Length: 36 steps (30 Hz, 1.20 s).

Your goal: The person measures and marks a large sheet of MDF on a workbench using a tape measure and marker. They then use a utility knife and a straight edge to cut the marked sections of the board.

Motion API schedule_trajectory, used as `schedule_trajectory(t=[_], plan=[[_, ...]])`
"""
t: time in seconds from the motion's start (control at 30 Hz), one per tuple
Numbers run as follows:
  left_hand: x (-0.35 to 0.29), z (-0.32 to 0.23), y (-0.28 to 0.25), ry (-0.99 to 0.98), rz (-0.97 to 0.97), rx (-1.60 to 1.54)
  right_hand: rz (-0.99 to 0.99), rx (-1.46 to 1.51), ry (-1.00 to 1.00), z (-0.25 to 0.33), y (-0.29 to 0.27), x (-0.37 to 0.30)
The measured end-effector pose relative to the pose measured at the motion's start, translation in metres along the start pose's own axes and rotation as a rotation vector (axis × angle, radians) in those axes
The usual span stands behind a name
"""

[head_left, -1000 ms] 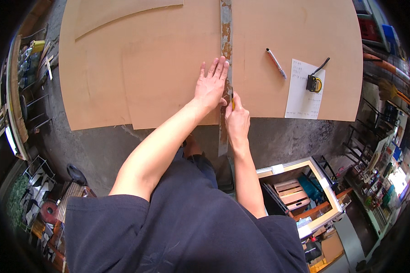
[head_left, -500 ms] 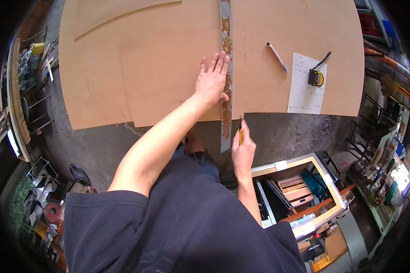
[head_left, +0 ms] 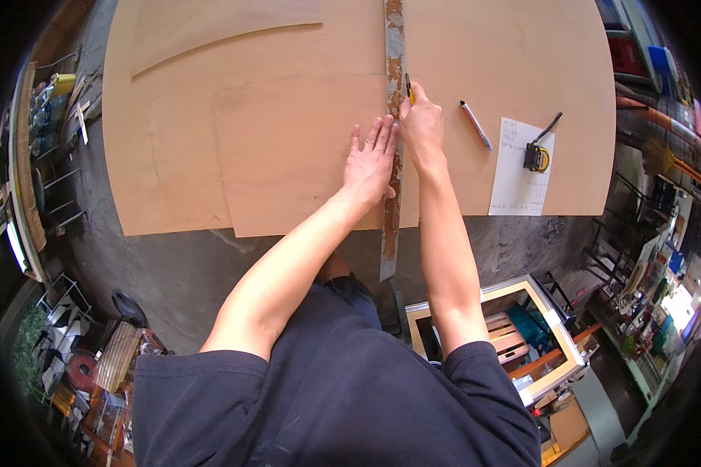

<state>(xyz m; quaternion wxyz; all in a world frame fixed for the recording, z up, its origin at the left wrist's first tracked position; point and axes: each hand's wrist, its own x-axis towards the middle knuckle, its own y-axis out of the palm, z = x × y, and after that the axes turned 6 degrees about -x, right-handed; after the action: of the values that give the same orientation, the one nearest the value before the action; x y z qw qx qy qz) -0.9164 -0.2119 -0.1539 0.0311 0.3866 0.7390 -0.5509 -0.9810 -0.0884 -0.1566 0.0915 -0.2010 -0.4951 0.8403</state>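
Note:
A long metal straightedge [head_left: 395, 43] with worn, rust-coloured patches lies across the thin tan sheet [head_left: 296, 148], its near end jutting past the sheet's front edge. My left hand [head_left: 369, 165] rests flat with fingers stretched, pressing at the straightedge's left side. Along the right side, my right hand [head_left: 423, 131] is closed around a yellow-and-black utility knife [head_left: 410, 92]. The knife is beside the straightedge, a bit farther away than my left fingertips. Its blade tip is too small to make out.
To the right lie a marker pen [head_left: 476, 126] and a white written sheet of paper [head_left: 514, 191] with a black-and-yellow tape measure [head_left: 536, 158] on it. Another board piece [head_left: 226, 23] lies far left. A wood-edged frame [head_left: 549, 300] stands below the table at the near right.
My right hand has moved away from me with the knife, from the sheet's front edge up along the straightedge. My left hand stays on the straightedge. The view has shifted slightly.

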Motion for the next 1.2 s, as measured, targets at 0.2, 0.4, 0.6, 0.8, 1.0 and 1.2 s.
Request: schedule_trajectory(t=[0.2, 0.4, 0.6, 0.8, 1.0, 1.2], plan=[[0.0, 0.002, 0.003, 0.017, -0.005, -0.028, 0.077, 0.045, 0.017, -0.002, 0.0, 0.006], [0.001, 0.002, 0.002, 0.023, -0.018, -0.022, 0.095, 0.0, 0.055, -0.004, 0.001, 0.004], [0.0, 0.003, 0.004, 0.025, -0.038, -0.024, 0.077, -0.035, 0.06, -0.013, -0.004, -0.049], [0.0, 0.003, 0.009, 0.017, -0.055, 0.042, 0.095, -0.045, 0.061, -0.032, -0.005, -0.112], [-0.001, 0.001, 0.003, 0.004, -0.022, 0.033, 0.097, -0.055, 0.072, -0.051, -0.005, -0.174], [-0.002, 0.0, 0.004, 0.001, -0.032, 0.062, 0.169, -0.054, 0.158, -0.066, -0.008, -0.229]])
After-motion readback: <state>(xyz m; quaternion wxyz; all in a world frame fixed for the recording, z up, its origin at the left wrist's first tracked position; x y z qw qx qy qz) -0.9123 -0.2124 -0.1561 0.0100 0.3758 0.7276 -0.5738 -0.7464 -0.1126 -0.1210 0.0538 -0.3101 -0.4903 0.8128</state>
